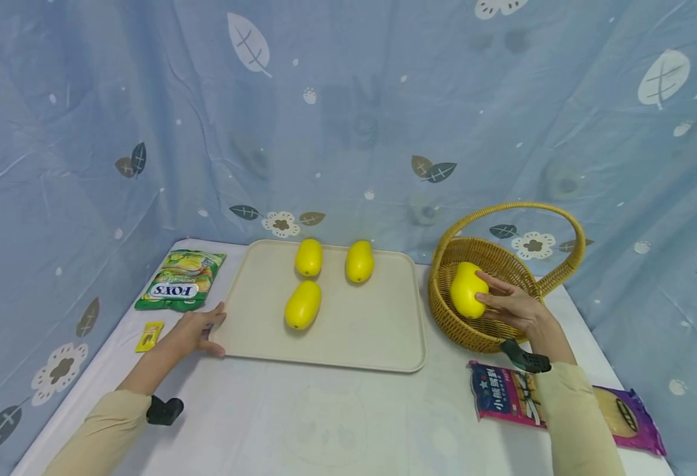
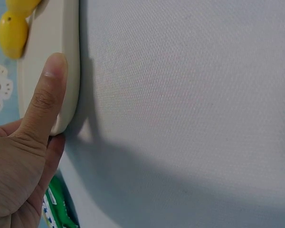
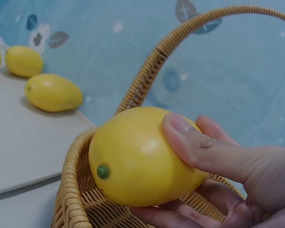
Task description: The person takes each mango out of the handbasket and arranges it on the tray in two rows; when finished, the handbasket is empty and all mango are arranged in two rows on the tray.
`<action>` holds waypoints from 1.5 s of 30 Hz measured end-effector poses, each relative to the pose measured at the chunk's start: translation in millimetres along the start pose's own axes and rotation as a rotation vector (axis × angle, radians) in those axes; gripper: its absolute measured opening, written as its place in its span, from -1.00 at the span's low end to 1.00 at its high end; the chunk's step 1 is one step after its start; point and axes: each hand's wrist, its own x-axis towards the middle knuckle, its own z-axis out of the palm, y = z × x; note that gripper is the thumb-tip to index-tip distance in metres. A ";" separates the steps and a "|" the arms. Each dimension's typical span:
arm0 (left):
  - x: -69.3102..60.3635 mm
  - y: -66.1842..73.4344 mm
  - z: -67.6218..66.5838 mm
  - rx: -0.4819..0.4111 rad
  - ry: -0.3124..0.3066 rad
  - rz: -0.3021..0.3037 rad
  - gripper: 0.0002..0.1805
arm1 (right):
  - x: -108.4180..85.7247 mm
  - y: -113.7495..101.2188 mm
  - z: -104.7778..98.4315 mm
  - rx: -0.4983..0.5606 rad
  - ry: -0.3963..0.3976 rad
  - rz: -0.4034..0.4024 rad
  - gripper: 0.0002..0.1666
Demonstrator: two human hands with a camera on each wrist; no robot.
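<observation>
My right hand (image 1: 511, 305) holds a smooth, oval yellow mango (image 1: 468, 291) over the mouth of a wicker basket (image 1: 464, 336). In the right wrist view, my thumb presses one side of this mango (image 3: 140, 156), other fingers lie below and behind, and its green stem spot faces left. My left hand (image 1: 196, 330) grips the near left corner of a beige tray (image 1: 360, 340). The left wrist view has the thumb along the tray's rim (image 2: 71, 71), fingers partly hidden behind the corner. Three more yellow mangoes, one of them nearer the front (image 1: 303, 305), lie on the tray.
A green FOX'S candy bag (image 1: 182, 281) and a small yellow packet (image 1: 149, 336) lie left of the tray. Before the basket are a pink-and-blue packet (image 1: 505, 395) and a purple packet (image 1: 630, 420), partly behind my right sleeve. The basket's tall handle (image 1: 517, 205) arches upward.
</observation>
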 end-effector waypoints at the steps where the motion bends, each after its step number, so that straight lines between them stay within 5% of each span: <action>1: 0.0 0.0 0.0 0.001 -0.001 -0.003 -0.04 | -1.3 -0.6 1.1 -0.005 0.001 -0.003 -0.48; 13: -4.1 -0.8 -1.9 0.006 0.062 0.104 -0.08 | -17.3 -6.3 15.0 -0.025 0.013 -0.018 -0.50; 28: -4.4 0.1 -2.5 -0.011 0.043 0.080 -0.07 | -30.8 -7.1 40.0 0.060 -0.028 -0.010 -0.51; 37: -2.6 -0.2 -2.5 -0.001 0.021 0.059 -0.05 | -31.7 -4.9 52.1 -0.017 -0.073 -0.023 -0.51; 45: -3.0 0.0 -1.5 0.002 0.031 0.073 -0.07 | -27.2 0.8 63.8 0.072 -0.140 -0.014 -0.50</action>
